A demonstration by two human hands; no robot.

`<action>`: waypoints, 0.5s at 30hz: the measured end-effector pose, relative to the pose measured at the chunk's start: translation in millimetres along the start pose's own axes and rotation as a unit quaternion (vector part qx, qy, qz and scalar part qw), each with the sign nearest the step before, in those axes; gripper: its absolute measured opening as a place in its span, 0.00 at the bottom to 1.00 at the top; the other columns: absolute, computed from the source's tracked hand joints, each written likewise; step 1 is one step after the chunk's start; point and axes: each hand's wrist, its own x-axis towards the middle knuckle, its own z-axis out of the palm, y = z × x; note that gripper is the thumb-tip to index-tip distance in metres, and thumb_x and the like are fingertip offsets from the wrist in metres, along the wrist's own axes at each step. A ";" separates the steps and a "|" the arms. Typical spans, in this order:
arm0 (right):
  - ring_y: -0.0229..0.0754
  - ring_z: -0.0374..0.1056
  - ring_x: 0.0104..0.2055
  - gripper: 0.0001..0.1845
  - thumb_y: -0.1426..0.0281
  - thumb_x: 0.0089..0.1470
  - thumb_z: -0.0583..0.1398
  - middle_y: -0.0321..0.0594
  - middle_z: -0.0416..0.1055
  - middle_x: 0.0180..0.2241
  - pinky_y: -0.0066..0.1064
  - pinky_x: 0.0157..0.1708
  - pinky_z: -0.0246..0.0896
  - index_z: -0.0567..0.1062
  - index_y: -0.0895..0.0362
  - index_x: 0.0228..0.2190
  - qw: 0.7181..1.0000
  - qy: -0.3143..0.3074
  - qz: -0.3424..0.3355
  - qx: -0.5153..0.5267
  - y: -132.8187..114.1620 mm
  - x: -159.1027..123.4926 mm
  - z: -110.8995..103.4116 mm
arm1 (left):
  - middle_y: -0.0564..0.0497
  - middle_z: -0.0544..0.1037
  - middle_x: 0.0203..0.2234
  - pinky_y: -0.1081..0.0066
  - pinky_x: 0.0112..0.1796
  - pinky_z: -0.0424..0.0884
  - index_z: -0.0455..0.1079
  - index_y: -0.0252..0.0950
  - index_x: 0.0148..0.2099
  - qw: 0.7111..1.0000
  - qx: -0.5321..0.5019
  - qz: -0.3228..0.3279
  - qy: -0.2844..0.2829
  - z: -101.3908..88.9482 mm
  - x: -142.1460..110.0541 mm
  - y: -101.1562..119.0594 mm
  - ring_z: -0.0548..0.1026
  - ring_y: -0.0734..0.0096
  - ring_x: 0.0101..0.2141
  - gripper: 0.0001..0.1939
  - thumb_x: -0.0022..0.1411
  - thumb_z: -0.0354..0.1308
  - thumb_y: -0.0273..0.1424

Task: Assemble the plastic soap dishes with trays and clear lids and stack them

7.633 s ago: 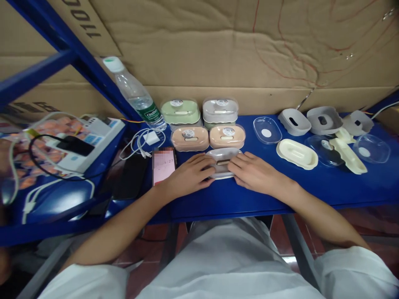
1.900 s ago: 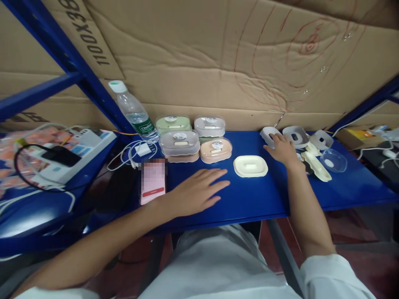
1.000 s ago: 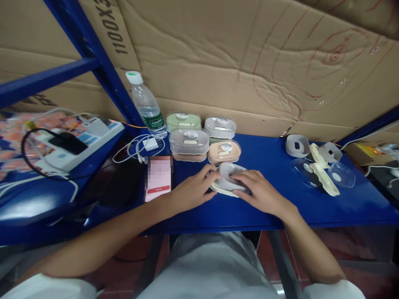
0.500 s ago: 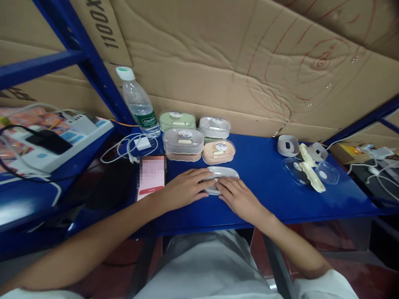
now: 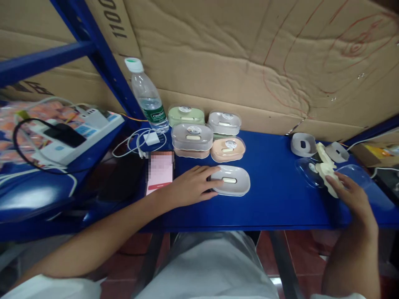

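Note:
My left hand (image 5: 195, 185) is at the left end of a grey oval soap dish (image 5: 238, 172), its fingers over the rim and onto the inside. A slim cream insert (image 5: 229, 180) sits in the slot at the dish's middle. My right hand (image 5: 352, 195) is stretched out to the right, its fingers closed on the near end of a cream plastic strip (image 5: 328, 176). Around that strip lie a grey ring-shaped part (image 5: 303, 144), a second grey part (image 5: 337, 152), a clear lid (image 5: 307, 173) and another clear lid (image 5: 357, 174). The right fingertips are partly hidden.
Behind the dish stand several lidded soap boxes: green (image 5: 186, 116), grey (image 5: 192, 137), another grey (image 5: 225, 123) and peach (image 5: 228, 149). A water bottle (image 5: 149, 99), a white cable (image 5: 127, 141) and a phone (image 5: 160, 174) are on the left. Cardboard (image 5: 224, 62) walls the back.
My right hand has left the grey dish and moved far right to the cream strip. My left hand stays at the dish. The view has shifted a little.

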 end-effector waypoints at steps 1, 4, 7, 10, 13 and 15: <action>0.68 0.77 0.57 0.48 0.33 0.50 0.58 0.55 0.80 0.55 0.56 0.57 0.71 0.79 0.52 0.59 1.000 0.001 0.010 0.022 1.4 -2.7 3.8 | 0.40 0.73 0.64 0.48 0.59 0.74 0.76 0.45 0.63 1.000 0.002 0.001 0.000 0.7 -0.1 -0.3 0.78 0.48 0.57 0.17 0.76 0.60 0.38; 0.70 0.69 0.66 0.46 0.38 0.52 0.60 0.62 0.74 0.61 0.57 0.66 0.61 0.78 0.58 0.59 0.997 -0.008 -0.003 0.074 -11.4 -14.2 10.5 | 0.40 0.74 0.64 0.47 0.59 0.74 0.76 0.44 0.63 1.000 0.008 0.006 0.005 1.8 0.2 -0.4 0.78 0.47 0.58 0.17 0.76 0.60 0.38; 0.62 0.63 0.72 0.38 0.45 0.54 0.62 0.59 0.72 0.64 0.48 0.71 0.54 0.78 0.56 0.57 0.992 -0.038 -0.075 0.092 -29.9 -22.1 13.1 | 0.40 0.74 0.64 0.47 0.59 0.74 0.77 0.44 0.62 1.000 0.011 0.011 0.008 1.2 1.0 -0.4 0.78 0.47 0.57 0.17 0.76 0.59 0.38; 0.58 0.62 0.73 0.35 0.49 0.54 0.65 0.55 0.72 0.65 0.45 0.72 0.52 0.78 0.54 0.58 0.986 -0.054 -0.113 0.111 -43.5 -25.6 14.3 | 0.41 0.74 0.64 0.49 0.59 0.74 0.77 0.44 0.63 1.000 0.017 0.016 0.004 0.0 1.8 -0.9 0.77 0.49 0.57 0.17 0.77 0.58 0.38; 0.55 0.64 0.72 0.31 0.52 0.59 0.65 0.54 0.71 0.66 0.43 0.71 0.53 0.79 0.54 0.58 0.981 -0.044 -0.135 0.132 -55.6 -27.5 14.9 | 0.41 0.74 0.64 0.50 0.59 0.74 0.76 0.45 0.63 1.000 0.023 0.018 -0.004 -0.5 2.1 -1.3 0.77 0.49 0.57 0.17 0.78 0.57 0.39; 0.53 0.66 0.71 0.28 0.54 0.62 0.64 0.53 0.72 0.65 0.40 0.69 0.55 0.79 0.53 0.58 0.977 -0.042 -0.146 0.149 -63.8 -28.2 15.2 | 0.41 0.74 0.64 0.50 0.59 0.74 0.76 0.45 0.63 1.000 0.023 0.017 -0.004 -0.2 2.1 -1.6 0.77 0.49 0.58 0.17 0.78 0.57 0.39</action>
